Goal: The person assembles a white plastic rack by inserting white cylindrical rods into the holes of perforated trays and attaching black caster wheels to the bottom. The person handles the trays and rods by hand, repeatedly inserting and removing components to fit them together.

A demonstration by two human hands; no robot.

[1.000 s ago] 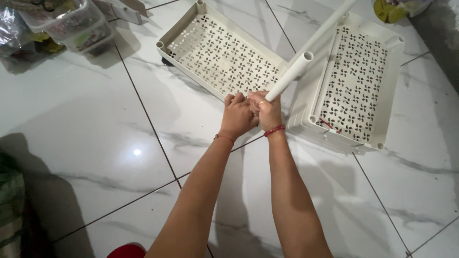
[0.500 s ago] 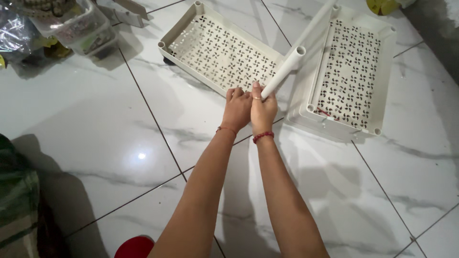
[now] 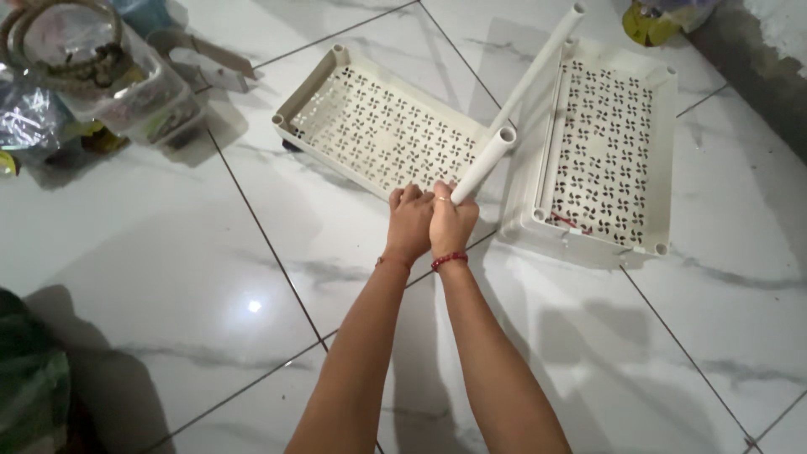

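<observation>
Both my hands meet at the near corner of a cream perforated plastic tray that lies on the white tiled floor. My right hand grips the lower end of a white plastic tube that stands tilted up out of that corner. My left hand presses beside it, fingers curled over the tray's edge. A second perforated tray lies to the right, with two more white tubes resting along its left side.
A clear plastic container with small items stands at the far left, next to crinkled bags. A small white bracket lies near it. A yellow-green bag sits at the top right. Dark green cloth is at the bottom left.
The view has shifted slightly. My hands stay together at the tray's corner, and the tube in my right hand stands a little more upright than before.
</observation>
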